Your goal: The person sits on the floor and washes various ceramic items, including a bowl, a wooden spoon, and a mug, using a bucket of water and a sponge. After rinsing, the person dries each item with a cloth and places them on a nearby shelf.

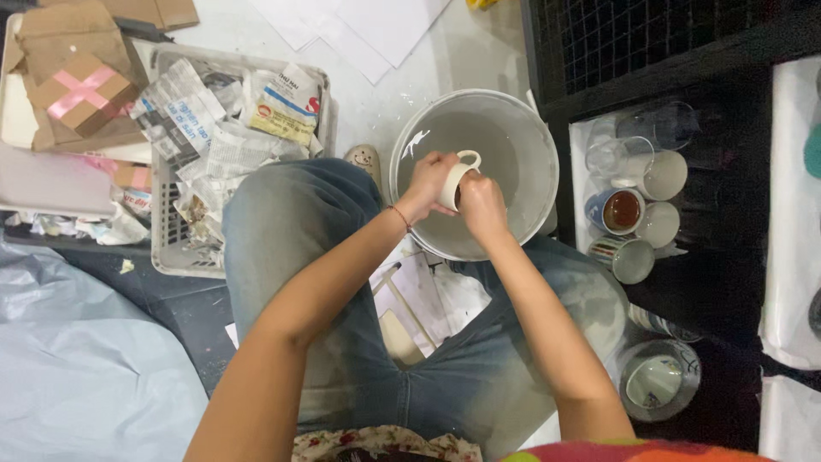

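Observation:
I hold a white mug [459,174] over a white basin [522,128] of cloudy grey water that stands on the floor between my knees. My left hand [426,178] grips the mug's side, handle pointing away from me. My right hand [479,204] is closed against the mug's mouth, its fingertips hidden inside or behind it. A thin red string circles my left wrist.
A grey plastic crate [167,248] full of crumpled newspaper sits at the left, with cardboard pieces [77,85] beyond it. Several mugs and glasses [637,201] stand at the right by a black wire rack [650,34]. A glass bowl [658,381] lies near my right knee.

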